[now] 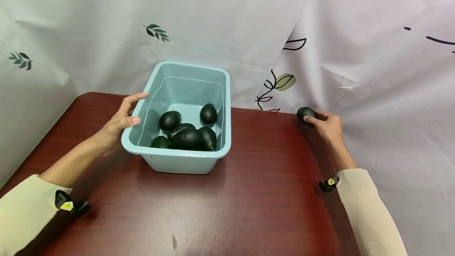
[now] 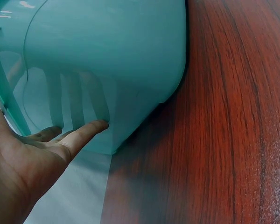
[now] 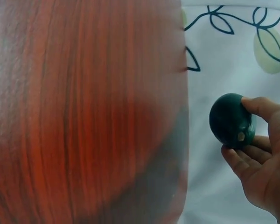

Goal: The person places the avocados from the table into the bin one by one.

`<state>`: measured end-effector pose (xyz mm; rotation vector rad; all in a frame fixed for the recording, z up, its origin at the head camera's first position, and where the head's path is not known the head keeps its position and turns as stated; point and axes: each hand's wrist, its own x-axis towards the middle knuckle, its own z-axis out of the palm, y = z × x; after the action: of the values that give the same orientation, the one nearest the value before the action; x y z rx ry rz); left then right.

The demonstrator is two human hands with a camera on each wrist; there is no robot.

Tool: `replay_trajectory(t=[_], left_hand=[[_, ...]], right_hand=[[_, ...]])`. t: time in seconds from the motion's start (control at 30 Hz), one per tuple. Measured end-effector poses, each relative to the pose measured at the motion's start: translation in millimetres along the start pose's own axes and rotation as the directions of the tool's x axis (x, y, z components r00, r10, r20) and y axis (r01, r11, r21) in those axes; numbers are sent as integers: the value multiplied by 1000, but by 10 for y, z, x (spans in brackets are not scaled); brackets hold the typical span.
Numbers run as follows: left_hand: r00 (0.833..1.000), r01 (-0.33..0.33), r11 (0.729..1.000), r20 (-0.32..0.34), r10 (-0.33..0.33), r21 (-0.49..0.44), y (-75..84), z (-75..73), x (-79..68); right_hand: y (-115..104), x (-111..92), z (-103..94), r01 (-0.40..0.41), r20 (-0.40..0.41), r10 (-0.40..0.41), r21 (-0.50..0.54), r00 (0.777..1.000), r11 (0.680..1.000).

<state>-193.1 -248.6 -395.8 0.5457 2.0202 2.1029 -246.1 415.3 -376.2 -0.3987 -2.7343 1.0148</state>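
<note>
A light blue plastic tub (image 1: pixel 177 165) stands on the table with several dark green avocados (image 1: pixel 186 139) inside, gathered mostly toward its near side. My left hand (image 1: pixel 111 131) is at the tub's left side, two fingertips showing at the rim. Seen from the left wrist, its fingers (image 2: pixel 86 135) stretch out along the tub's outer wall. Far to the right, my right hand (image 1: pixel 328 127) pinches one avocado (image 1: pixel 305 116) between thumb and fingers. The right wrist view shows this avocado (image 3: pixel 231 120) with its pale stem end toward the fingers.
The tub stands near the back edge of the reddish-brown wooden table (image 1: pixel 263 192). White cloth (image 1: pixel 220 19) with leaf prints hangs behind the table and along its sides. The right hand is at the table's back right corner, close to the cloth.
</note>
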Motion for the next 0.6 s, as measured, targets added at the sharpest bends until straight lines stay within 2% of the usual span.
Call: replay_trajectory(t=[0.2, 0.6], left_hand=[[1000, -1, 1000, -3, 1, -3, -4, 0, -2], [1000, -2, 1000, -6, 2, -1, -17, 0, 2]], right_hand=[[-149, -65, -14, 27, 9, -27, 5, 1000, 1000], [-493, -158, 79, 159, -18, -159, 13, 987, 987]])
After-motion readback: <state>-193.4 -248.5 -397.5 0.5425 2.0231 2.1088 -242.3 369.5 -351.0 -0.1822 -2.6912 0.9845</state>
